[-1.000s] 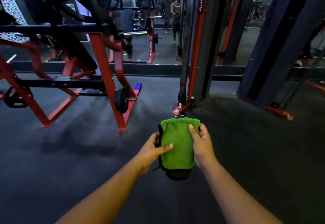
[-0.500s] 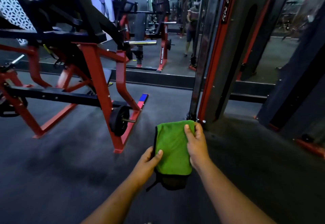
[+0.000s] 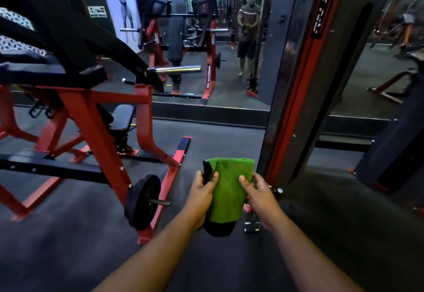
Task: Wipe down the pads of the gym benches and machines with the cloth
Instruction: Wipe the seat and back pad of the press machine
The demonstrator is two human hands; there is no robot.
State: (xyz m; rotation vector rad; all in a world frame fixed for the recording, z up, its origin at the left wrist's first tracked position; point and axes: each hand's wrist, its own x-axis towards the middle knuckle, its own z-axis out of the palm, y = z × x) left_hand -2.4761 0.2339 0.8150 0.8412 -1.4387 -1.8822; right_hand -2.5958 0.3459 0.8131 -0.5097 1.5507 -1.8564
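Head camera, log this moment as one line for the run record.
stage: carrying, not wiping | cloth: green, folded, held by both hands | left hand: grips left edge | right hand: pinches right edge | nearest: red machine, left

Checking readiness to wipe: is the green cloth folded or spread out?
Folded: the green cloth is a compact rectangle held between the left hand and right hand.
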